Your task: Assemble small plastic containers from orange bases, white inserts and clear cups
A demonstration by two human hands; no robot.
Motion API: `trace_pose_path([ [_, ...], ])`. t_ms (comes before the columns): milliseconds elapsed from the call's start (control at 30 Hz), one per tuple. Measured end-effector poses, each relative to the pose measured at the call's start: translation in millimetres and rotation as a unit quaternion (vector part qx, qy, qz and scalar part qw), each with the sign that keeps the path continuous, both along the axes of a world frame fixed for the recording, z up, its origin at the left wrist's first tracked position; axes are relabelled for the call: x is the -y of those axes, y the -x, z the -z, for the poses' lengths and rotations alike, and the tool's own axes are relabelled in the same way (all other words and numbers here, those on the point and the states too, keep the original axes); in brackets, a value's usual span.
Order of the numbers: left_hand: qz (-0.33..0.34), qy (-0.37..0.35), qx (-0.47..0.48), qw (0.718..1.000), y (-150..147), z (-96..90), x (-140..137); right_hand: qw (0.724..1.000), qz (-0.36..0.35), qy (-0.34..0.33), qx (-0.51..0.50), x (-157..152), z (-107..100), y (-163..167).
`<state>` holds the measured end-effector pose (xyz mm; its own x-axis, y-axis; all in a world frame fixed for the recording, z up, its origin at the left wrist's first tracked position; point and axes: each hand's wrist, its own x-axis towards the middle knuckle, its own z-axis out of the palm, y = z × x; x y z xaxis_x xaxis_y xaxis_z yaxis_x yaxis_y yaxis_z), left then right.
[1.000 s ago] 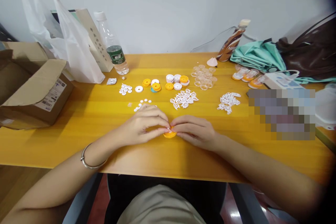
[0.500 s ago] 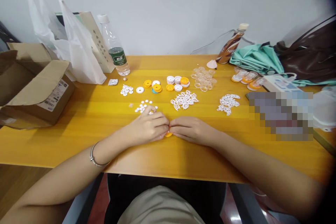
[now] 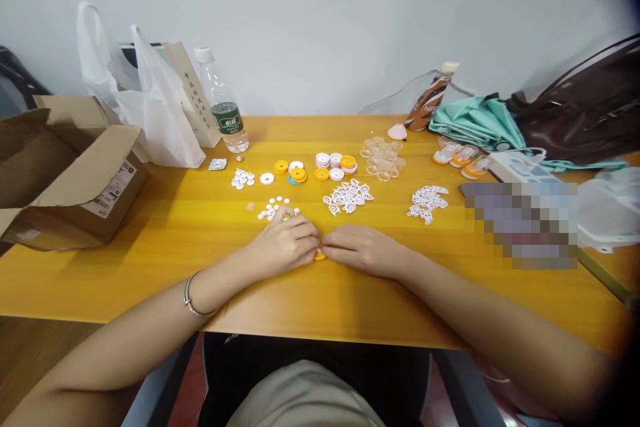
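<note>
My left hand (image 3: 289, 245) and my right hand (image 3: 361, 248) meet at the table's middle, fingertips pinched together. Between them an orange round plastic disc (image 3: 320, 255) shows only in part; the fingers cover the rest. Both hands are closed on it. Just behind my left hand lie small white discs (image 3: 277, 207). Beyond my right hand is a pile of white openwork pieces (image 3: 347, 197), with another such heap (image 3: 429, 201) to its right. Farther back are white and orange round discs (image 3: 336, 165), several of them stacked, and clear plastic caps (image 3: 383, 157).
An open cardboard box (image 3: 100, 193), a white plastic bag (image 3: 165, 113) and a water bottle (image 3: 229, 117) stand at left. At right are a coffee bottle (image 3: 427, 103), a green folded umbrella (image 3: 475, 121), finished-looking orange-based pieces (image 3: 463, 157), a power strip (image 3: 520, 160) and a brown bag (image 3: 590, 107).
The camera view has tilted and shifted slightly, so the table's things appear a little lower. My hands stay pressed together around the orange disc.
</note>
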<state>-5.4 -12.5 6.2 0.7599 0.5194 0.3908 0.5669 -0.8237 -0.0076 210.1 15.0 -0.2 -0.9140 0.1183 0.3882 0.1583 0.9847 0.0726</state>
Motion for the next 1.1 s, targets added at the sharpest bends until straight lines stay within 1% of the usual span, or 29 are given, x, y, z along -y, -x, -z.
trace_pose_path([
  [100, -0.013, 0.048, 0.031, 0.998, -1.1, 0.9, -0.8, 1.0, 0.002, -0.006, 0.018, -0.7, 1.1, -1.1],
  [200, -0.017, 0.087, 0.047, 0.995, -3.7, 0.4, -1.9, 1.0, -0.003, -0.011, 0.017, -2.0, 3.1, -1.9],
  [267, -0.026, 0.088, 0.047, 0.995, -1.7, -1.5, -5.0, 1.0, 0.0, -0.017, 0.014, -2.8, 3.2, -2.7],
  [333, -0.053, 0.064, 0.036, 0.996, 7.2, -5.7, -11.0, 1.0, 0.011, -0.021, 0.015, -3.4, 1.8, -3.6],
  [433, -0.145, 0.017, -0.02, 0.989, 33.6, -16.2, -23.4, 0.999, 0.034, -0.022, 0.031, -4.1, -1.1, -5.0],
  [533, -0.278, -0.007, -0.098, 0.956, 61.9, -28.3, -32.4, 0.998, 0.048, -0.012, 0.047, -4.4, -2.4, -6.0],
  [600, -0.326, -0.007, -0.138, 0.935, 73.1, -33.8, -34.1, 0.998, 0.051, 0.0, 0.046, -4.5, -2.6, -6.9],
  [633, -0.338, -0.006, -0.154, 0.928, 75.7, -35.2, -33.9, 0.998, 0.053, 0.007, 0.045, -4.6, -2.7, -7.4],
  [700, -0.344, -0.008, -0.18, 0.922, 76.4, -35.2, -32.7, 0.997, 0.056, 0.022, 0.038, -4.6, -3.1, -8.9],
  [833, -0.328, -0.023, -0.207, 0.921, 73.3, -28.7, -31.3, 0.996, 0.063, 0.05, 0.026, -4.6, -3.8, -11.8],
  [967, -0.317, -0.005, -0.192, 0.929, 76.5, -25.2, -30.8, 0.996, 0.068, 0.051, 0.036, -4.9, -3.1, -13.2],
  [1100, -0.315, 0.02, -0.165, 0.934, 77.9, -29.2, -28.4, 0.994, 0.076, 0.052, 0.052, -5.6, -0.9, -13.8],
])
